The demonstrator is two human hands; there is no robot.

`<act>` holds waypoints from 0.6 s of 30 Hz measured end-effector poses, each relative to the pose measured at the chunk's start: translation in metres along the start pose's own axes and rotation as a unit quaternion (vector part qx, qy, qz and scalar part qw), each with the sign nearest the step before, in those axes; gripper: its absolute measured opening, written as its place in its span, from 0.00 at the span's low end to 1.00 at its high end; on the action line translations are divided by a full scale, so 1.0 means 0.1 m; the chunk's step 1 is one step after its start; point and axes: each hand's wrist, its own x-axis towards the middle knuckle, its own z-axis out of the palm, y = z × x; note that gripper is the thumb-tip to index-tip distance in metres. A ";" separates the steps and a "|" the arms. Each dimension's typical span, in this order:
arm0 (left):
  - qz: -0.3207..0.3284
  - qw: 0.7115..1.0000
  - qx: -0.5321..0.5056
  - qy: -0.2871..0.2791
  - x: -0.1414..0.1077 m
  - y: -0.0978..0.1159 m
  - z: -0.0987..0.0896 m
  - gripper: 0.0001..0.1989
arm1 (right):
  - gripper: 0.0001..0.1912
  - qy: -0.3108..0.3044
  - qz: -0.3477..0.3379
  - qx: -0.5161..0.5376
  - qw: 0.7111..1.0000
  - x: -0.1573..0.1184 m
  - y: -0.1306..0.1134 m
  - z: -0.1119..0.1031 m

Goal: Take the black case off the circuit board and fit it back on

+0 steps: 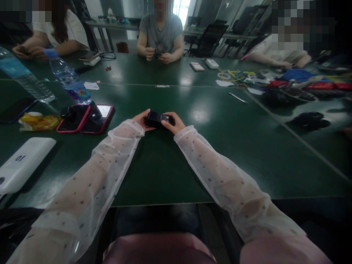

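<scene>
A small black boxy device (156, 119) with pale markings on its top is held between both my hands, low over the green table. My left hand (142, 120) is closed around its left end. On the other end, my right hand (175, 124) grips it, the thumb lying over the top face near the markings. What exactly the device is I cannot make out. Sheer white sleeves with small dark stars cover both forearms. To the left of my hands lie two phones in red cases, the nearer one (101, 118) beside the other (72, 123).
Two water bottles, one clear (68, 79) and one at the far left (24, 77), stand by a yellow wrapper (40, 121). A white power bank (26, 165) lies front left. Cables and tools (299, 82) are heaped right, near a wrench (238, 98). Three people sit around the table.
</scene>
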 end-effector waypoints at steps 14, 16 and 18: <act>0.010 1.000 -0.015 0.012 0.03 -0.02 0.02 0.27 | 0.41 0.067 0.029 0.111 0.991 0.11 0.11 -0.14; 0.011 1.000 -0.008 0.011 0.04 -0.03 0.02 0.27 | 0.42 0.102 0.042 0.124 0.986 0.15 0.16 -0.24; 0.009 1.000 -0.004 0.009 0.04 -0.03 0.01 0.27 | 0.43 0.131 0.047 0.107 0.984 0.19 0.20 -0.35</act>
